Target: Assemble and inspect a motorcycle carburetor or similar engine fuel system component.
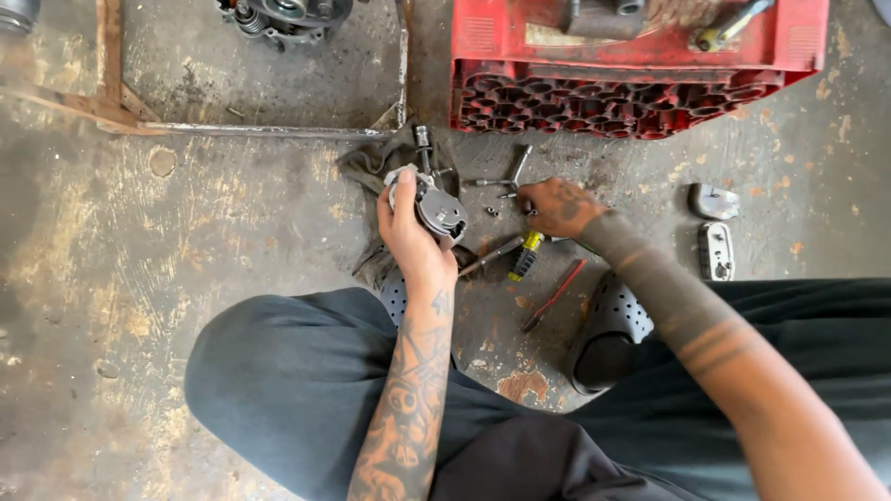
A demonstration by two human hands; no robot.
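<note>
The person squats on the stained concrete floor [186, 241]. The left hand [408, 227] has its grip clamped around a round grey metal engine part [436, 209], held up just above a dirty rag [371, 167]. The right hand [557, 206] reaches down to the floor, fingers pinched together over small loose bits beside a cross-shaped wrench [506, 181]; what it pinches I cannot tell. A yellow-handled screwdriver [525, 255] and a red-handled tool [555, 295] lie near the knees. Two small metal covers [715, 227] sit well apart to the right, and a red crate [640, 83] stands ahead. The part looks opened up, with pieces off it, so the work seems midway.
</note>
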